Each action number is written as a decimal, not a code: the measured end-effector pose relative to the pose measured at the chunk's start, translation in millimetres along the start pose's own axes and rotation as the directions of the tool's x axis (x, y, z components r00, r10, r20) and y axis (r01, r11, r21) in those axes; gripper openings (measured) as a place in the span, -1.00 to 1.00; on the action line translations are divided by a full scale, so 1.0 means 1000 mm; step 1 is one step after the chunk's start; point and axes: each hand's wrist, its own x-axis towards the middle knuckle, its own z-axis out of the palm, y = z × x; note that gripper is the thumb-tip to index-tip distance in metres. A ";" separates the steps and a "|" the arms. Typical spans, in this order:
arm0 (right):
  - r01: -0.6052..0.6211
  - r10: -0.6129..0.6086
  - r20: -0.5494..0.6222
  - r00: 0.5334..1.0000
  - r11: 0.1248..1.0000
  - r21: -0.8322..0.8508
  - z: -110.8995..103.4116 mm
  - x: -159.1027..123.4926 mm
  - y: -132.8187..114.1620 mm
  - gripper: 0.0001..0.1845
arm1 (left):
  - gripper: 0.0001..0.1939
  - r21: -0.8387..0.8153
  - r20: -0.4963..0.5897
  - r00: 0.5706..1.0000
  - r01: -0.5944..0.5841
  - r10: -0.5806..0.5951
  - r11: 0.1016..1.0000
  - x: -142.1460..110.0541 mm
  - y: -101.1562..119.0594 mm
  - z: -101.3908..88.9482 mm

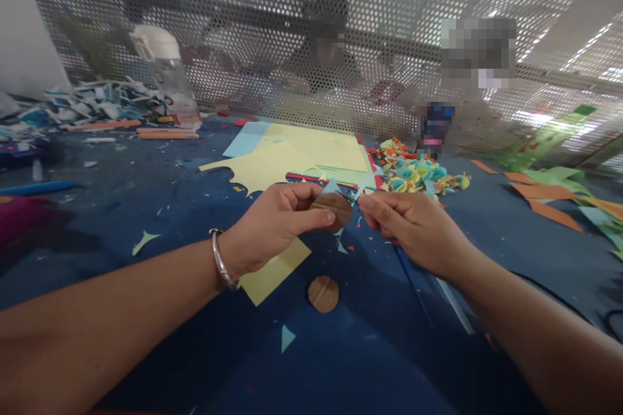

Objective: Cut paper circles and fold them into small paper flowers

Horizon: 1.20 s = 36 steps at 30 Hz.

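A round brown cardboard disc (335,211) is pinched in my left hand (287,211), thumb on its face, together with a light blue piece of paper (333,186) that shows above it. My right hand (409,220) is closed around what look like small scissors (349,198); only their thin dark blades show, pointing left at the edge of the disc and paper, and the handles are hidden in the fingers. Below lies a second brown disc (324,294) on the dark blue table. A yellow paper square (275,274) sits partly under my left wrist.
Yellow paper sheets (311,146), one with scalloped cut edges, lie ahead. Right of them is a pile of curled paper pieces (418,172). A clear bottle (175,87) stands at the far left near more scraps (102,104). Behind a perforated metal screen (233,32) are people.
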 end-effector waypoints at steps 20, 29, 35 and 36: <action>-0.009 0.009 0.004 1.000 0.999 0.035 -0.001 0.002 0.004 -0.40 | -0.83 0.147 -0.012 0.999 -0.030 0.032 0.989 0.001 0.001 -0.001; -0.030 0.030 0.002 1.000 0.997 0.077 0.000 0.000 0.003 -0.39 | -0.86 0.135 -0.010 0.999 -0.037 0.039 0.990 0.000 -0.001 -0.003; -0.045 0.048 -0.020 0.999 0.992 0.119 0.002 0.002 0.002 -0.37 | -0.75 0.011 -0.105 0.993 -0.054 0.054 0.999 0.000 -0.001 0.001; -0.050 0.054 -0.023 0.998 0.991 0.126 0.002 0.002 0.002 -0.37 | -0.75 0.003 -0.115 0.992 -0.057 0.057 0.998 0.001 -0.001 0.001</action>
